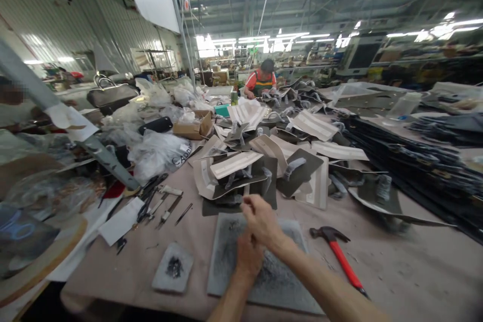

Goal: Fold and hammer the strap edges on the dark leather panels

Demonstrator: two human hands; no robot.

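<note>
My two hands meet over a grey scuffed work slab (226,266) at the near edge of the table. My right hand (260,219) lies on top, fingers curled in. My left hand (247,256) sits under it, mostly hidden, and whether its fingers are open or closed cannot be made out. Anything held between them is hidden. Just beyond the hands lies a heap of cut dark and beige leather pieces (241,173). A hammer with a red handle (341,256) rests to the right of the slab.
A small grey pad (173,269) lies left of the slab. Scissors and hand tools (158,204) and white paper (121,221) sit further left, with plastic bags (158,153) and a cardboard box (194,126) behind. Dark stacked strips (415,161) fill the right. Another person (262,80) works at the far end.
</note>
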